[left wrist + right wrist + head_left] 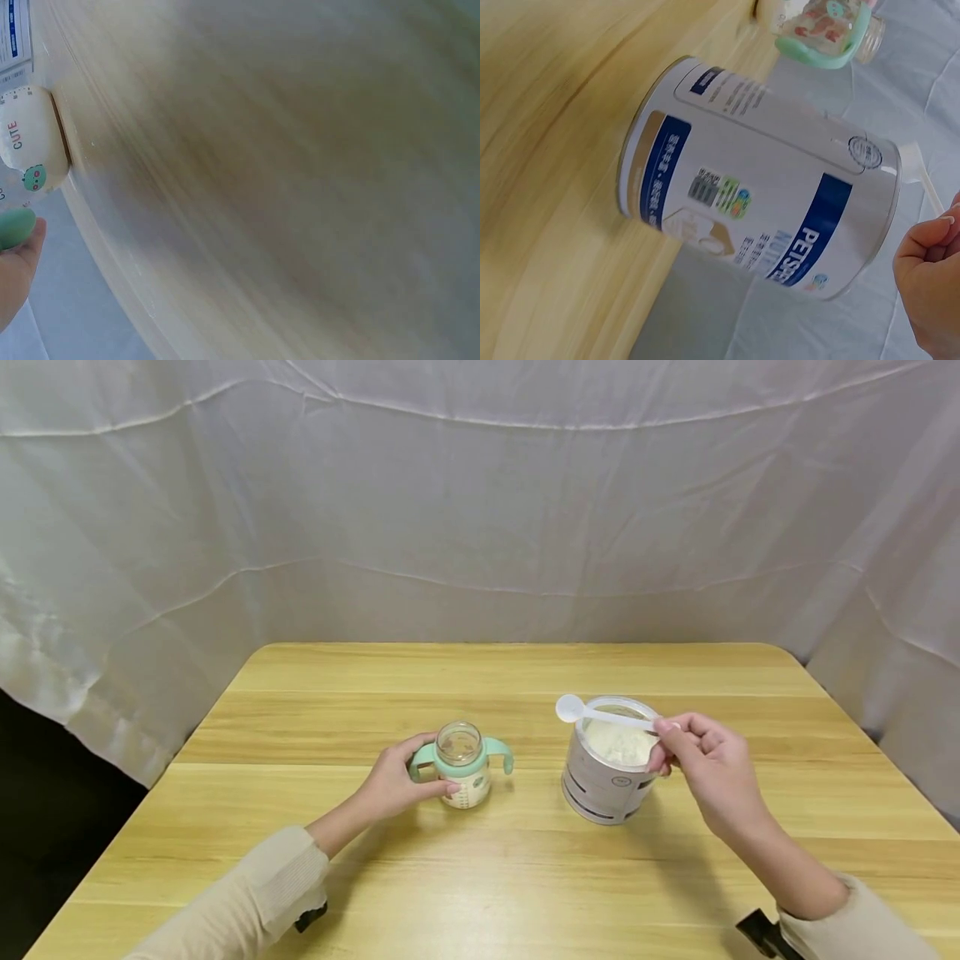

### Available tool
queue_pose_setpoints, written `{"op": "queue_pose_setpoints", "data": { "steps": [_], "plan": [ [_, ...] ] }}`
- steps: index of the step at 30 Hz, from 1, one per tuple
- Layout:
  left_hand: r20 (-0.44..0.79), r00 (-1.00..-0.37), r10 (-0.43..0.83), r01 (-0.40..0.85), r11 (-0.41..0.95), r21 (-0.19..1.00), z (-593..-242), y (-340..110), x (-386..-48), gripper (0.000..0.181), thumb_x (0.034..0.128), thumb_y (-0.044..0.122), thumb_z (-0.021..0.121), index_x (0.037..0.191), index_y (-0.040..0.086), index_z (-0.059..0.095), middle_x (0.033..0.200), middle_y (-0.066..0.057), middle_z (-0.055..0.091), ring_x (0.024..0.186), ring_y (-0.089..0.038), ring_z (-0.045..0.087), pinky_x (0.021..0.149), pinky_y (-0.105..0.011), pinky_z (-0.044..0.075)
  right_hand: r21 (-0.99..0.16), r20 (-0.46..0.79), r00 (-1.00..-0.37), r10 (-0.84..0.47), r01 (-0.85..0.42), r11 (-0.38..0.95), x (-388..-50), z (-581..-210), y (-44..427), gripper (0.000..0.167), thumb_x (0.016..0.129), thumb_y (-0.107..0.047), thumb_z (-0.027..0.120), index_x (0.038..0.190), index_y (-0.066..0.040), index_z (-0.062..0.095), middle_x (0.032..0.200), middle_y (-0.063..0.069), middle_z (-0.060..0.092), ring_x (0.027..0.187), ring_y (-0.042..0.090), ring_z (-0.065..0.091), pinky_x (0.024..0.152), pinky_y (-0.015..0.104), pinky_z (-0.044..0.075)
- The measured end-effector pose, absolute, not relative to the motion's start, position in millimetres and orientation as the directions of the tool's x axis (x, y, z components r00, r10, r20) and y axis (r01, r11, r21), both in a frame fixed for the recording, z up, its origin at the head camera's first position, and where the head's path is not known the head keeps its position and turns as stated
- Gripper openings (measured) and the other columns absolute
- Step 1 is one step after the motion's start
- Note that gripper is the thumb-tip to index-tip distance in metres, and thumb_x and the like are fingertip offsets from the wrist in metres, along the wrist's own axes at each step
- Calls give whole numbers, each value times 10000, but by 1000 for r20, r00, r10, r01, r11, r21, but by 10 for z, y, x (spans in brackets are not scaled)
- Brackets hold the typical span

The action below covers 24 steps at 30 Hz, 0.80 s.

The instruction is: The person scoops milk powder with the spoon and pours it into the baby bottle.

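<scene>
A small baby bottle (pixel 463 765) with a mint-green collar and two side handles stands uncapped on the table, pale contents inside. My left hand (pixel 405 781) holds it from the left, thumb across the front and fingers by the left handle. To the right is a white tin (pixel 606 781) of cream-coloured powder (pixel 621 743), its top uncovered. Above its mouth my right hand (pixel 708 760) pinches the handle end of a white plastic scoop (pixel 570 708); the bowl extends past the tin's left rim. Whether the bowl holds powder I cannot tell. The right wrist view shows the tin's printed label (pixel 757 187).
Everything stands on a wood-grain table (pixel 480 877) with rounded far corners. Pale grey curtains (pixel 480 527) hang behind and along both sides. The bottle and the tin are a short gap apart.
</scene>
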<state>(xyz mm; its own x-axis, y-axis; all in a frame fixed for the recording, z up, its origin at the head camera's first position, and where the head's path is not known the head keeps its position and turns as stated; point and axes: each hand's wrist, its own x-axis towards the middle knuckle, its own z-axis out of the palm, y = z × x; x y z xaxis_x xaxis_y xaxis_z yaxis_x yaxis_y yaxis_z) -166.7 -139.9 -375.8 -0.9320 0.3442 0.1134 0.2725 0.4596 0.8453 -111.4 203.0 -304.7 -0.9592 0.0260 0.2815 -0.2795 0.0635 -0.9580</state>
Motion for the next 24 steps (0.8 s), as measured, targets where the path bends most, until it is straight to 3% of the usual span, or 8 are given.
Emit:
{"op": "queue_pose_setpoints", "data": {
  "steps": [11,16,19,24],
  "plan": [
    [115,-931,348,274,453,848,-3750,-1396,-1667,678,713,252,805,1302,82,514,1209,-80,625,1137,-255,559,981,-457,457,-962,273,-959,83,-272,21,-1114,-3134,2216,160,932,-73,531,799,-53,617,584,-15,603,553,82,546,513,173,468],
    [115,-930,348,274,451,849,-3751,-1398,-1669,677,714,252,804,1302,84,514,1207,-82,626,1133,-255,561,977,-457,459,-964,267,-958,102,-265,31,-1114,-3164,2274,190,935,-65,521,780,-92,627,553,-19,594,525,81,541,475,176,447],
    [115,-932,344,273,455,848,-3749,-1400,-1668,682,711,251,806,1303,79,512,1211,-84,624,1136,-257,560,979,-459,457,-966,254,-962,103,-249,66,-1133,-3217,2325,191,935,-82,528,770,-88,622,531,-15,590,508,91,537,447,195,432],
    [111,-934,341,270,463,844,-3748,-1396,-1664,689,710,256,807,1305,76,510,1217,-85,621,1142,-261,555,982,-461,454,-953,215,-971,108,-184,238,-1336,-3583,2594,232,938,-194,547,830,3,603,527,36,592,505,159,555,447,246,460]
  ]
}}
